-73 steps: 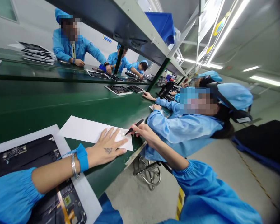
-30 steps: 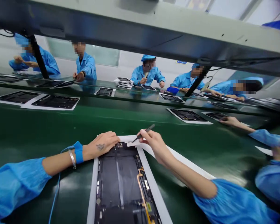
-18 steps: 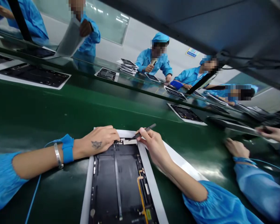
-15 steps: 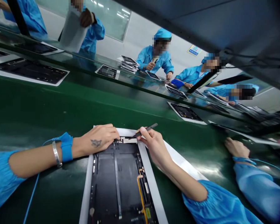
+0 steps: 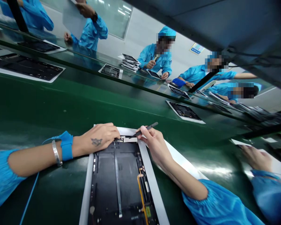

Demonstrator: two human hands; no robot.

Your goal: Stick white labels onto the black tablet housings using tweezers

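In front of me lies an opened tablet housing (image 5: 128, 168), black inside, with a grey ribbon cable (image 5: 117, 184) down its middle and an orange flex cable (image 5: 141, 190) at its right. White sheeting (image 5: 157, 184) lies under it. My right hand (image 5: 152, 140) pinches dark tweezers (image 5: 145, 128), their tip at a pale strip (image 5: 130, 139) along the housing's far edge. My left hand (image 5: 103, 137) rests over the far left corner, fingers bent and pressed together by small parts there; what they hold, if anything, is hidden. A blue wrist strap (image 5: 66, 145) circles my left wrist.
A co-worker's hand (image 5: 257, 157) is at the right, by a white sheet. More housings lie on the green conveyor belt (image 5: 84, 103), one at left (image 5: 25, 67) and one at right (image 5: 186, 112). Across the line, people in blue work beside stacked panels (image 5: 130, 63).
My hands and the tweezers stay almost in place. The co-worker's hand at the right has shifted right and nearer. Housings on the belt have slid slightly left.
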